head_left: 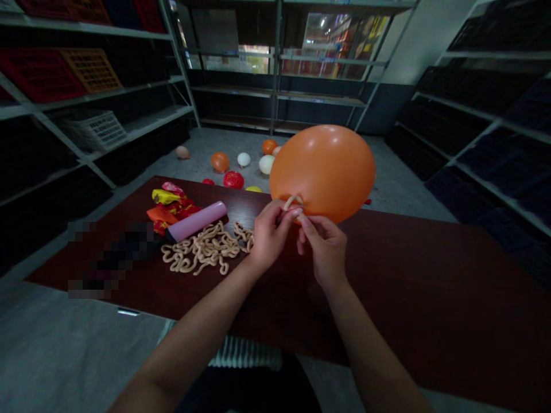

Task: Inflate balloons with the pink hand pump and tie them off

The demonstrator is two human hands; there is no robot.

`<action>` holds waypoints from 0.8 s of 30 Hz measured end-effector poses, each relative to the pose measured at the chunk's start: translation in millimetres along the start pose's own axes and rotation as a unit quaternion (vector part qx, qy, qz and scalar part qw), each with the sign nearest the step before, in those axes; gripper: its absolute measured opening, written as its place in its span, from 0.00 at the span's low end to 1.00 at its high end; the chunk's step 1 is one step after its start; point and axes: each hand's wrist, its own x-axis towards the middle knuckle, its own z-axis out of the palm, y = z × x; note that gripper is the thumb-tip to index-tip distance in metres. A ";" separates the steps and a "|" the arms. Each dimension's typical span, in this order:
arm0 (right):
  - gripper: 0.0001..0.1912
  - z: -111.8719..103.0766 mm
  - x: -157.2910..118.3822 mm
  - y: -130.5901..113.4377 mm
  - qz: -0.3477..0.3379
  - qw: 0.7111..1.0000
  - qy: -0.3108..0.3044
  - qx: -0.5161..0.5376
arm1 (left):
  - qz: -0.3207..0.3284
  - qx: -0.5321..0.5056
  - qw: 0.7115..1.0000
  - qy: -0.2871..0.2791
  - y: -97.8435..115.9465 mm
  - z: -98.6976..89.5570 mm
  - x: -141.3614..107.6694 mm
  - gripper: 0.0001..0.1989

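A: Where's the orange balloon (322, 172)?

B: Blown up and held in the air over the counter (408, 304), its lower edge close to the hands.

A: And the grip?

B: Clenched on both sides. The left hand (269, 236) and right hand (323, 249) pinch a tan loop (293, 201) at the balloon's neck, their fingertips meeting there. The fingers hide most of the neck.

A: What step does that look like?

B: Tying off, I'd judge, with the loop serving as the tie.

A: What does the next move call for?

B: A firm pinch to hold the air in, and the loop drawn snug around the neck.

A: What's nearby?

B: A heap of tan strips (202, 249) lies just beside the left hand, with a pink tube (196, 221) touching it. Flat red and yellow balloons (172, 205) sit past the tube, and more inflated balloons (235, 172) lie on the floor beyond the counter.
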 end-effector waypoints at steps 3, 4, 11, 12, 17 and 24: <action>0.09 -0.2 -0.6 -0.4 -0.019 0.998 -0.004 -0.055 | -0.039 -0.091 0.995 0.015 0.8 1.3 1.3 0.10; 0.09 -0.2 -0.5 -0.7 -0.024 0.997 -0.005 -0.071 | -0.051 -0.122 0.991 0.017 1.4 1.1 2.4 0.11; 0.10 -1.1 0.9 2.2 -0.025 0.993 -0.027 -0.111 | -0.174 -0.322 0.929 0.051 6.2 -4.3 12.4 0.17; 0.10 -1.2 0.9 2.7 -0.021 0.993 -0.031 -0.114 | -0.194 -0.343 0.917 0.058 7.0 -4.8 13.6 0.17; 0.10 -2.5 -0.1 -0.8 -0.028 0.991 -0.040 -0.122 | -0.223 -0.375 0.898 0.056 7.1 -4.8 16.3 0.18; 0.09 -3.6 1.3 -6.1 -0.050 0.994 0.015 -0.097 | -0.178 -0.305 0.934 -0.047 2.3 -4.3 13.7 0.15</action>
